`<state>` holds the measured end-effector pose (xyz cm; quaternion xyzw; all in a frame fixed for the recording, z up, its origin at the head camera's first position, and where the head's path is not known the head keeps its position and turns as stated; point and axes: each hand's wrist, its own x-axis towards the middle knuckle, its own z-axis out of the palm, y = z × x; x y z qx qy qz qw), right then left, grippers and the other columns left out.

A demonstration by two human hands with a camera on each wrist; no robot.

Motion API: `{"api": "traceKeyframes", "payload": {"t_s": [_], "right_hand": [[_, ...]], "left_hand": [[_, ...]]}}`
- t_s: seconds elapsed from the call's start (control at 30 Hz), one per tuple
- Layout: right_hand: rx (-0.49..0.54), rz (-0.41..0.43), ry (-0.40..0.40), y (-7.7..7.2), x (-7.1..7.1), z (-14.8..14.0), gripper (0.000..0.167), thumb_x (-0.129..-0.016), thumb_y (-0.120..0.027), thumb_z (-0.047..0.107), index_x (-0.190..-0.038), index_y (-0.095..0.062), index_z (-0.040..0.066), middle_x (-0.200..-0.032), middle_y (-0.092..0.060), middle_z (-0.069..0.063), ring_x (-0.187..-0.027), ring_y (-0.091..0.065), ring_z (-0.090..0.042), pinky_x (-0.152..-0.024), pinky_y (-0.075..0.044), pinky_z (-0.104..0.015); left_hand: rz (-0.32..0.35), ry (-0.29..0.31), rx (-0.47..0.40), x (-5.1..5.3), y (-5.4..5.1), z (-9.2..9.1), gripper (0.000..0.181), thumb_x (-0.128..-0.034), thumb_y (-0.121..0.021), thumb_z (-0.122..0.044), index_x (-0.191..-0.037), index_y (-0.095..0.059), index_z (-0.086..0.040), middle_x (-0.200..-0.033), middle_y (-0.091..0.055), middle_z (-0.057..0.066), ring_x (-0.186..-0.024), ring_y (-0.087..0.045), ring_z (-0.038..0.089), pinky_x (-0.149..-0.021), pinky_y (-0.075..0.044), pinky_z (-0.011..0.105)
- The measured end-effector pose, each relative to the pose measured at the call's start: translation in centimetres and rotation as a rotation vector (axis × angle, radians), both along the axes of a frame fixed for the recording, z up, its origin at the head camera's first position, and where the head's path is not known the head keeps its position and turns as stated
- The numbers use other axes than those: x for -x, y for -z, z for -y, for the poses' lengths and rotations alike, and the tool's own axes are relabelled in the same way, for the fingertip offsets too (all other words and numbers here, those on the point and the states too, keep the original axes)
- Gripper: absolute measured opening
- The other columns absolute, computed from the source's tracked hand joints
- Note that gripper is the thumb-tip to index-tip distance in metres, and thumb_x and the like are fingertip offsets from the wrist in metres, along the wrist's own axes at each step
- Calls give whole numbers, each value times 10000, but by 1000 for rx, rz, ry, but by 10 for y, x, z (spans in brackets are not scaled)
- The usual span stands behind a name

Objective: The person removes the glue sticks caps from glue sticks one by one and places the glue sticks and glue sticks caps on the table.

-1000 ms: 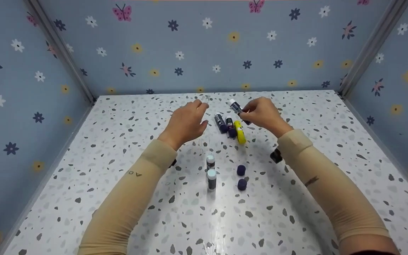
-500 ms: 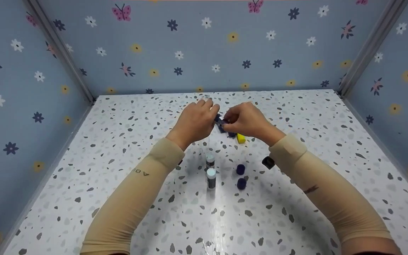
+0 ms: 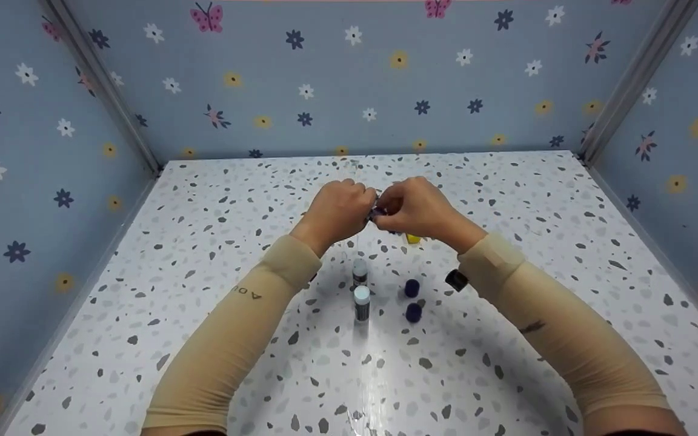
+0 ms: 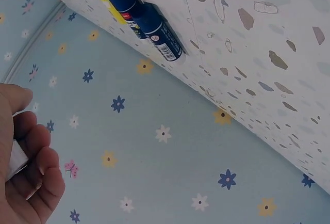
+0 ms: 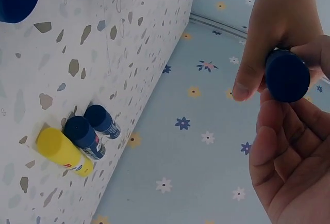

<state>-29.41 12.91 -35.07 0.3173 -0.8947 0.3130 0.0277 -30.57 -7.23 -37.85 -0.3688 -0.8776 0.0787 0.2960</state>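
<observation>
My left hand curls round a glue stick, whose white end shows between the fingers in the left wrist view. My right hand meets it from the right, its thumb and fingers pinching the stick's dark blue cap. Beyond the hands lie two blue-capped sticks and a yellow one, side by side on the table. Nearer the body, two uncapped-looking sticks with pale tops stand upright, and two loose dark caps sit to their right.
The speckled white table ends at a flowered blue wall behind the hands, with side walls left and right. A small black object shows beside the right cuff.
The right hand has brought the stick leftward from over the table to the left hand, which has moved slightly right and now grips it. The standing sticks and loose caps have stayed put.
</observation>
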Motion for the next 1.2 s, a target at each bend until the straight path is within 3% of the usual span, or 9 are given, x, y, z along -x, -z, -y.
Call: {"api": "traceKeyframes", "payload": {"t_s": [0.17, 0.37, 0.6, 0.8, 0.97, 1.2], "right_hand": [[8, 62, -3, -1, 0, -3, 172, -949, -783, 192, -1058, -841, 73, -884, -815, -76, -714, -721, -165, -700, -583, -342], [10, 140, 1, -2, 0, -10, 333, -970, -824, 233, -1250, -770, 62, -1001, -814, -109, -764, -735, -187, -704, -582, -340], [20, 81, -63, 4, 1, -15, 180, -976, -821, 153, -1124, -800, 53, -922, -795, -95, -739, -703, -170, -698, -559, -330], [65, 104, -65, 10, 0, -17, 162, -998, -796, 120, -1128, -800, 23, -907, -798, -128, -709, -696, -117, -656, -555, -233], [92, 102, -79, 11, -1, -15, 206, -1015, -774, 103, -1191, -784, -3, -959, -809, -149, -747, -734, -161, -682, -587, -230], [75, 81, -87, 13, 1, -14, 191, -999, -796, 108, -1166, -810, 15, -950, -815, -133, -778, -758, -270, -678, -562, -220]], "left_hand": [[26, -14, -11, 0, 0, 0, 125, -973, -734, -102, -856, -713, -62, -714, -708, 85, -595, -662, 241, -561, -596, 394], [67, -99, -51, -3, -2, 3, 137, -955, -734, -112, -829, -732, -59, -711, -741, 90, -582, -685, 245, -554, -598, 419], [80, -144, -56, -6, -3, 3, 169, -950, -729, -126, -789, -723, -74, -683, -722, 82, -569, -677, 238, -537, -589, 419], [91, -158, -55, -9, -2, -1, 130, -924, -760, -137, -807, -732, -87, -689, -725, 70, -575, -686, 241, -533, -593, 420], [112, -138, -62, -12, -3, -7, 138, -942, -755, -153, -829, -731, -78, -703, -734, 81, -577, -691, 255, -540, -600, 419], [187, -161, -70, -14, -3, -8, 142, -929, -749, -153, -798, -729, -101, -703, -733, 86, -591, -688, 273, -549, -600, 447]]}}
